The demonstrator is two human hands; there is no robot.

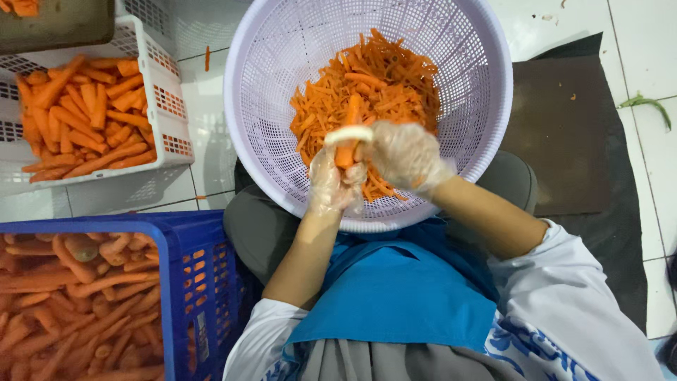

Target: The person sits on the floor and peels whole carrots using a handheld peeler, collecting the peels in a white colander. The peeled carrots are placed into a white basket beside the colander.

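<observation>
Both my hands wear thin clear plastic gloves and work over a round lilac plastic basket [268,63] on my lap. My left hand [330,185] grips a peeled carrot [347,152] upright. My right hand [405,155] holds a white-handled peeler [349,133] laid across the carrot's top. A heap of orange carrot shreds [367,88] fills the basket's floor just beyond my hands.
A white crate [166,106] of peeled carrot pieces stands at the upper left. A blue crate [185,282] full of whole carrots is at the lower left. A dark mat [564,127] lies on the white tiled floor at the right, with a green scrap [645,104] beyond it.
</observation>
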